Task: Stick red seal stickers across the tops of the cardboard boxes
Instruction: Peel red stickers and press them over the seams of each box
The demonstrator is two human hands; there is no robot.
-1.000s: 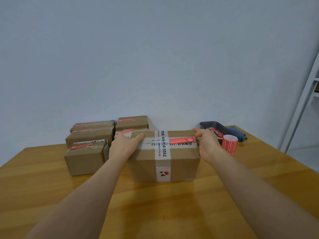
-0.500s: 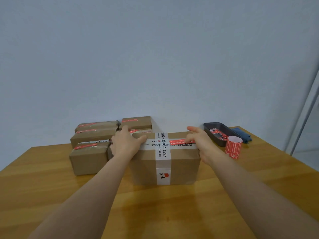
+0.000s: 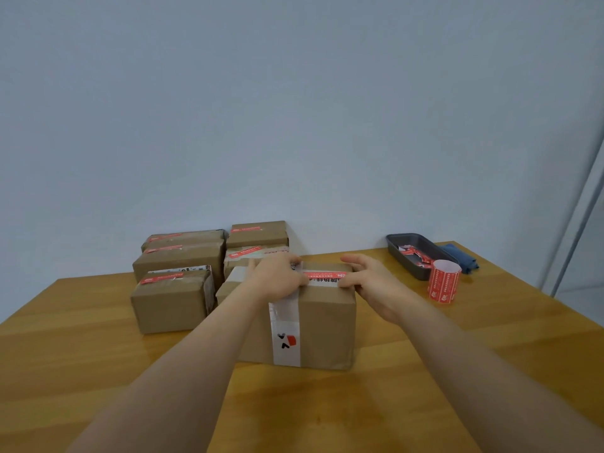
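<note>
Head view. Both forearms extend forward over the wooden table (image 3: 98,371) to the nearest cardboard box (image 3: 327,325).

Left hand (image 3: 277,279): lies palm down on the box top at its near edge, over the white tape band (image 3: 285,325) that runs down the front face. Fingers bent and pressed onto the top; they cover the left end of the red seal sticker (image 3: 325,274). Whether any finger pinches the sticker cannot be told; the hand appears to be pressing, not gripping.

Right hand (image 3: 369,277): at the right end of the same sticker, fingers loosely spread and slightly curved, thumb tip touching the box top just below the sticker's end. It encloses nothing.

The sticker lies flat across the box top between the two hands, its middle stretch exposed.

Outward, left of the left hand: a stack of sealed boxes (image 3: 178,276), each with a red sticker on top, just beside the worked box and reaching back to the wall (image 3: 294,109). The left wrist hides part of the closest one.

Right of the right hand: a sticker roll (image 3: 444,282) standing upright, near but apart from the box. Beyond it, a dark tray (image 3: 397,245) holding red scraps, and a blue cloth (image 3: 462,256) just beside the tray's far side.
</note>
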